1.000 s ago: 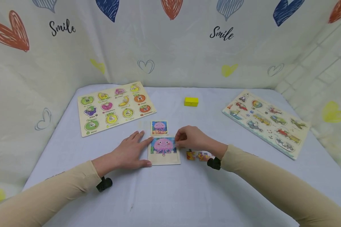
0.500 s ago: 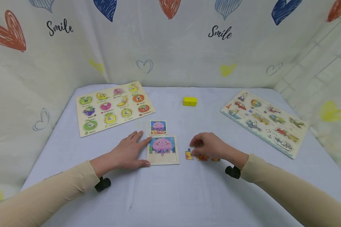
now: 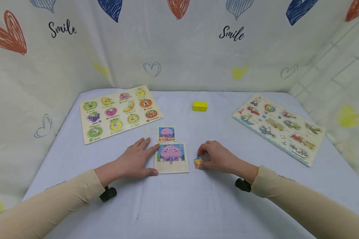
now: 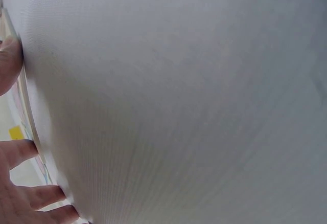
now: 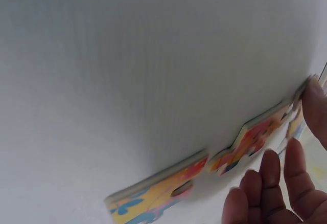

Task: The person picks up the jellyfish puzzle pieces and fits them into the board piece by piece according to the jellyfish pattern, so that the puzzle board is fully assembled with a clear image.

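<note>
In the head view, my left hand (image 3: 131, 162) lies spread, its thumb and index finger touching the left edge of a small wooden jigsaw board (image 3: 171, 168). Its upper part is filled with a pink jellyfish picture; the lower strip is bare wood. Right of the board, my right hand (image 3: 217, 158) pinches a yellow-orange puzzle piece (image 3: 196, 163) between thumb and index finger, at table level. The right wrist view shows two more pieces on the cloth, a yellow-blue puzzle piece (image 5: 153, 191) and a red-orange puzzle piece (image 5: 253, 139), mostly hidden behind the hand in the head view.
A small jellyfish picture card (image 3: 167, 134) lies just above the board. Farther back are a fruit puzzle board (image 3: 107, 119) at left, a yellow block (image 3: 199, 106) in the middle, and a vehicle puzzle board (image 3: 279, 124) at right. White cloth covers the table (image 3: 167, 205).
My right hand has left the board's right edge and moved right to the loose pieces, then onto the nearest one, which it now pinches. The left hand stays put.
</note>
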`<state>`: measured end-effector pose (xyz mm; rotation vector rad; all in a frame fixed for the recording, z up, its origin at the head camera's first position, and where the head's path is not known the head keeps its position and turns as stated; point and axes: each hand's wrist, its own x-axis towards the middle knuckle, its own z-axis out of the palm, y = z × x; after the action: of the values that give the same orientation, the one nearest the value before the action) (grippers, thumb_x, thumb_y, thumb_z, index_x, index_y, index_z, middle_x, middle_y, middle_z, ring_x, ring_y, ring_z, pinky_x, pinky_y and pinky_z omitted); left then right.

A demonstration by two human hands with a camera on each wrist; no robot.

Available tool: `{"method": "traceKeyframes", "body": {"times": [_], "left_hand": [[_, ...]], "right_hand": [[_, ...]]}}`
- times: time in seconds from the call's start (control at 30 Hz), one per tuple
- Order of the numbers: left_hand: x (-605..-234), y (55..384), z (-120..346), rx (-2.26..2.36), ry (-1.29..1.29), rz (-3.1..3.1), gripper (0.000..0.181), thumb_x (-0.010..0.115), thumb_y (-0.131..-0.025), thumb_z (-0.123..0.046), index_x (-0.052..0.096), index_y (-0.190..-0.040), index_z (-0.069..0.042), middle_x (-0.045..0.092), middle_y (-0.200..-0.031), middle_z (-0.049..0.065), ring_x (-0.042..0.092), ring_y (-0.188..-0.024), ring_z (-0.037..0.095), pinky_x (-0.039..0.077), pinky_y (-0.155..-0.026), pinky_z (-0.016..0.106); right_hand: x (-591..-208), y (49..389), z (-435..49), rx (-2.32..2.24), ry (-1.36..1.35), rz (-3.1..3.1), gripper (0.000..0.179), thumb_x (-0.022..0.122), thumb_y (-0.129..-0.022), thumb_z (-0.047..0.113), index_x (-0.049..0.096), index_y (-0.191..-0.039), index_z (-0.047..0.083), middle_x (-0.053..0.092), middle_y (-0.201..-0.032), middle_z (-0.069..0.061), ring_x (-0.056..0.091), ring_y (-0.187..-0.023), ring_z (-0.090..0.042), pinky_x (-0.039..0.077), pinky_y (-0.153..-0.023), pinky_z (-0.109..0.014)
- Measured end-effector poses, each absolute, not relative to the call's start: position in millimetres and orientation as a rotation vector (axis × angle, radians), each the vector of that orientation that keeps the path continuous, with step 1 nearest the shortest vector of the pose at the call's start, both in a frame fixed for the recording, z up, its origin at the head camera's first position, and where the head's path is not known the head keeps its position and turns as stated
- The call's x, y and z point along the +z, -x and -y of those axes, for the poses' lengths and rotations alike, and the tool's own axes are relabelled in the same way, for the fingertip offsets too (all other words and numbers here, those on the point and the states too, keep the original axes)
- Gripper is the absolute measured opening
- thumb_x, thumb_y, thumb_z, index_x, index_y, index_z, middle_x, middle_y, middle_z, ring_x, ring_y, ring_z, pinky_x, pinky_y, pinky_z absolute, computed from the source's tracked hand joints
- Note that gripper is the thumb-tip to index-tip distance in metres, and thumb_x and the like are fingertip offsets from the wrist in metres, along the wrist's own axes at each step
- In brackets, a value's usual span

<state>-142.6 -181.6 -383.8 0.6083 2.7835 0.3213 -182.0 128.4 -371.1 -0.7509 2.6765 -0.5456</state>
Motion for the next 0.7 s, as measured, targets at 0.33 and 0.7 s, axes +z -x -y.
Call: {"method": "traceKeyframes", "body": {"times": [0.33, 0.7], "left_hand": [[-380, 141, 182, 0.320, -0.609, -2.784, 0.090, 0.075, -0.087, -0.051, 0.037, -0.159, -0.013, 0.027, -0.165, 0.028, 0.025, -0.152, 0.051, 0.033, -0.117, 0.067], [-382, 142, 183, 0.323, -0.614, -2.777, 0.090, 0.074, -0.088, -0.053, 0.036, -0.160, -0.013, 0.026, -0.165, 0.028, 0.025, -0.152, 0.051, 0.033, -0.117, 0.066]], "right_hand": [[-369, 173, -124, -0.724, 0.803, -2.570, 0.021, 0.079, -0.087, 0.005, 0.061, -0.091, 0.014, 0.065, -0.087, 0.005, 0.058, -0.086, -0.012, 0.052, -0.076, -0.025], [-361, 180, -84, -0.982, 0.569, -2.367, 0.014, 0.078, -0.092, 0.019, 0.068, -0.093, 0.009, 0.066, -0.078, 0.000, 0.056, -0.073, -0.013, 0.045, -0.066, -0.024]]}}
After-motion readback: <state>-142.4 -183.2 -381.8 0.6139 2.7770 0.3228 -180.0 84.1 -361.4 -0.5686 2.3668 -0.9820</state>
